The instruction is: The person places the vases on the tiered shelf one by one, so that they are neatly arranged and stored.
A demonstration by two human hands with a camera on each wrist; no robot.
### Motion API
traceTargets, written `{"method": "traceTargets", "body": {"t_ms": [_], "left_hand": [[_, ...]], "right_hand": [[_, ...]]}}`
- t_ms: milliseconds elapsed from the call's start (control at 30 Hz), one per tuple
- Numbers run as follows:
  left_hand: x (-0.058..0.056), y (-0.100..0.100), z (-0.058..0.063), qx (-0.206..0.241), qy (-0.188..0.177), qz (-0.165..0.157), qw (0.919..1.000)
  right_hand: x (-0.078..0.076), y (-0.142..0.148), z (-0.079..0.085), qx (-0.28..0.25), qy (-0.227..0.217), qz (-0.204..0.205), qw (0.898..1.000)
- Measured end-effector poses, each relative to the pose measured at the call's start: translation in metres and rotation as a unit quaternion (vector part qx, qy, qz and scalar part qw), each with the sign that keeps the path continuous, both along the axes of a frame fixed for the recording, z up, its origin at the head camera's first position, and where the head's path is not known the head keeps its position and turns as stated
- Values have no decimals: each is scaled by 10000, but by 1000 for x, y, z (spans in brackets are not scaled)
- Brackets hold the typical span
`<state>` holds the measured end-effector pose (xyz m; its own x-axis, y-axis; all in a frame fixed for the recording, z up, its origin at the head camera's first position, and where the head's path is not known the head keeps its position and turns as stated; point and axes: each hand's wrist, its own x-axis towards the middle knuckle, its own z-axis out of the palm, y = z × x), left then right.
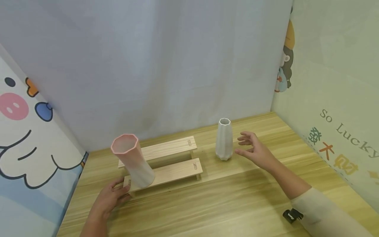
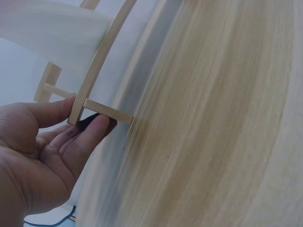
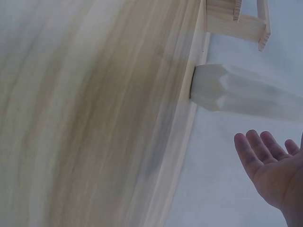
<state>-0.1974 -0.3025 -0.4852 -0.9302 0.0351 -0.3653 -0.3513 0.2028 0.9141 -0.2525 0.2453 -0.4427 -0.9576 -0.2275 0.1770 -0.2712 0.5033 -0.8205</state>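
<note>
A pink-and-white vase is set on the left end of the front plank of a wooden stand; its pale inner wall is shown through the wide mouth. At the vase's 8 o'clock, that plank's end is pinched by the left hand, with the thumb above and the fingers beneath. At the stand's 3 o'clock, a ribbed white vase is stood upright on the tabletop; its mouth is shadowed, so its contents cannot be told. The right hand is held just beside it at 3 o'clock, fingers spread and slightly bent, gripping nothing. Marks at the planks' right ends are too small to be read. Towards 3 o'clock, "So Lucky" lettering is printed on a pale green wall, with Chinese characters, "發大财", beneath.
</note>
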Motion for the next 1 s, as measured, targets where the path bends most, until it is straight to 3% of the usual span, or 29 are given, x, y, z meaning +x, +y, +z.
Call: {"method": "traceTargets", "body": {"t_ms": [500, 1000], "left_hand": [[-3, -2, -2, 56, -28, -5, 10000], [-1, 0, -1, 124, 53, 13, 9999]], "right_hand": [[-25, -9, -6, -165, -124, 47, 9998], [-35, -25, -6, -277, -382, 15, 9989]]}}
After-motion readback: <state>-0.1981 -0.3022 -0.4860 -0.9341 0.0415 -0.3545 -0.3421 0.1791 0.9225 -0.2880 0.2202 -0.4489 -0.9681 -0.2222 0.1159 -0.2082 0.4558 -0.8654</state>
